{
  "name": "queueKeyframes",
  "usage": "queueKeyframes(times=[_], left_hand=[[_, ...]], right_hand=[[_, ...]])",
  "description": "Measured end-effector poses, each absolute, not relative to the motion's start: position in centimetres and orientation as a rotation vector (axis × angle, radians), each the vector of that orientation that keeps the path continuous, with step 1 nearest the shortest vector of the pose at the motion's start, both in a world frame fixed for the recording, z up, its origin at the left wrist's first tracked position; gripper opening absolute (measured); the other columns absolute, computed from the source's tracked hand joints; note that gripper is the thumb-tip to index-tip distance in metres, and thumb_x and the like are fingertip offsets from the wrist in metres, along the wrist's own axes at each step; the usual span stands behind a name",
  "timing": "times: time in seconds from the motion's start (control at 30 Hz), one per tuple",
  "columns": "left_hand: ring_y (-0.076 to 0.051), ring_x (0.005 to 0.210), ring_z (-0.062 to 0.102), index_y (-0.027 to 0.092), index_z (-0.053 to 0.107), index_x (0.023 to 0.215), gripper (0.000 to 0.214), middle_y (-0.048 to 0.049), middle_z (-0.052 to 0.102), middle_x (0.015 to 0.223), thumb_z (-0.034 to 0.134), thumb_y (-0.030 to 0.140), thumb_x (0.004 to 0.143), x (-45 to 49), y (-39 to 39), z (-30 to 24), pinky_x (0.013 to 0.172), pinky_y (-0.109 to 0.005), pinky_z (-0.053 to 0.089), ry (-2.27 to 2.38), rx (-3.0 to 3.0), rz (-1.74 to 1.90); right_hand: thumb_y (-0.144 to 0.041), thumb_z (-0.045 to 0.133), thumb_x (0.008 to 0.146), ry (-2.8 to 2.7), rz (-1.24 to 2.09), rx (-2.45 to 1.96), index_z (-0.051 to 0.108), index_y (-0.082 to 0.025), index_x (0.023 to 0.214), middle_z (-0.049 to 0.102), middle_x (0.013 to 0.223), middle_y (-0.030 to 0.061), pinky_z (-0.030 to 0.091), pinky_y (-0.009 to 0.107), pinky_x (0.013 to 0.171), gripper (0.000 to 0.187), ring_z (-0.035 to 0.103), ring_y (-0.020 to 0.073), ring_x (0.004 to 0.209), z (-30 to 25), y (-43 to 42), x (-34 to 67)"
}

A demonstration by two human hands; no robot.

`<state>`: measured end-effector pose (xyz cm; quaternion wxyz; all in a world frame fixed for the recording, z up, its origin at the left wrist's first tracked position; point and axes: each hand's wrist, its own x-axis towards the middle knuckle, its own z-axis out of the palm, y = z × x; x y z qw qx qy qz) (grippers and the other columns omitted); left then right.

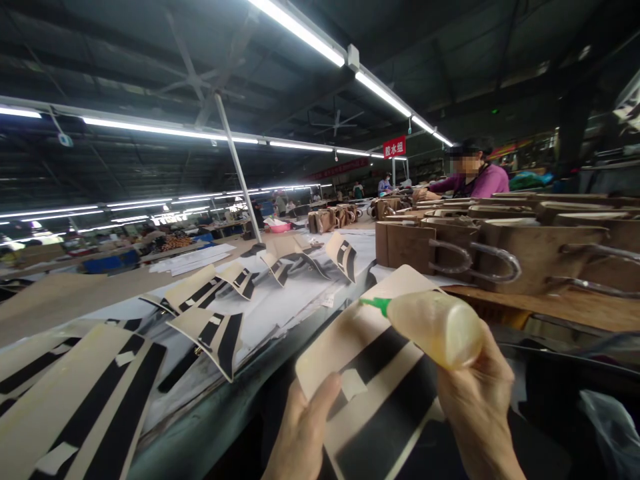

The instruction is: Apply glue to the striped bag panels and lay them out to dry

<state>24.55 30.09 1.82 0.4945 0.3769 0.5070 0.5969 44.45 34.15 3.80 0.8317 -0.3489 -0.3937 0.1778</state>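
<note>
My left hand (305,427) is closed on the left edge of a cream panel (327,350), with its thumb on top. The panel is tilted and bears wide black strips and a small white patch (354,385) near the thumb. My right hand (483,393) is wrapped around a translucent squeeze bottle (433,327) with yellowish liquid inside. Its green nozzle (377,305) points left over the panel's upper part; whether the tip touches the surface, I cannot tell.
Similar curved panels (207,333) lie on the white-covered table (280,303) to the left, with larger flat ones (80,393) nearer. Brown bags (425,243) with plastic-wrapped handles stand in rows at right. Behind them is a person in a purple top (493,181). A pole (237,167) rises beyond.
</note>
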Motion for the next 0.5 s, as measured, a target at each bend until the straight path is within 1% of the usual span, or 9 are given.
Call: queueKeyframes(times=[0.07, 0.1, 0.23, 0.33, 0.4, 0.5], left_hand=[[-0.033, 0.119, 0.068, 0.023, 0.075, 0.105, 0.033, -0.0074, 0.081, 0.103, 0.082, 0.042, 0.078, 24.5, 30.1, 1.7, 0.11, -0.043, 0.047, 1.227, 0.904, 1.455], [-0.033, 0.121, 0.067, 0.024, 0.075, 0.102, 0.031, -0.007, 0.081, 0.101, 0.083, 0.041, 0.078, 24.4, 30.1, 1.7, 0.11, -0.043, 0.047, 1.23, 0.896, 1.459], [-0.033, 0.124, 0.066, 0.024, 0.076, 0.097, 0.028, -0.0068, 0.081, 0.098, 0.083, 0.042, 0.077, 24.4, 30.0, 1.8, 0.113, -0.044, 0.046, 1.237, 0.874, 1.486], [-0.032, 0.122, 0.067, 0.023, 0.074, 0.098, 0.027, -0.0069, 0.081, 0.095, 0.083, 0.04, 0.079, 24.3, 30.0, 2.1, 0.115, -0.043, 0.044, 1.242, 0.873, 1.497], [-0.031, 0.125, 0.066, 0.022, 0.074, 0.101, 0.029, -0.0072, 0.082, 0.098, 0.082, 0.04, 0.079, 24.0, 29.9, 2.2, 0.116, -0.042, 0.043, 1.246, 0.873, 1.519], [-0.033, 0.131, 0.061, 0.022, 0.075, 0.104, 0.034, -0.0086, 0.081, 0.103, 0.082, 0.042, 0.078, 23.3, 29.8, 1.6, 0.117, -0.044, 0.042, 1.253, 0.902, 1.553]], right_hand=[[-0.036, 0.092, 0.06, -0.917, 0.474, -0.695, 0.073, -0.022, 0.086, 0.064, 0.075, 0.0004, 0.048, 0.026, 0.057, 0.035, 0.055, 0.0154, 0.063, 3.8, 34.0, 44.1], [-0.036, 0.091, 0.061, -0.918, 0.47, -0.694, 0.073, -0.021, 0.087, 0.065, 0.075, 0.0007, 0.049, 0.026, 0.056, 0.035, 0.056, 0.0156, 0.063, 3.8, 34.0, 44.0], [-0.039, 0.092, 0.056, -0.834, 0.275, -0.739, 0.072, -0.021, 0.088, 0.069, 0.079, 0.0026, 0.052, 0.029, 0.06, 0.042, 0.06, 0.0194, 0.069, 4.2, 33.8, 43.9], [-0.034, 0.09, 0.061, -0.965, 0.458, -0.716, 0.073, -0.021, 0.087, 0.068, 0.075, 0.0015, 0.052, 0.028, 0.058, 0.033, 0.06, 0.018, 0.065, 4.2, 33.5, 44.0], [-0.033, 0.089, 0.062, -0.988, 0.506, -0.708, 0.074, -0.022, 0.088, 0.068, 0.075, 0.0013, 0.052, 0.028, 0.059, 0.032, 0.06, 0.0178, 0.065, 4.0, 33.6, 44.3], [-0.038, 0.09, 0.06, -0.858, 0.304, -0.798, 0.072, -0.022, 0.092, 0.069, 0.083, 0.0022, 0.055, 0.032, 0.067, 0.04, 0.062, 0.0205, 0.074, 3.5, 34.2, 44.8]])
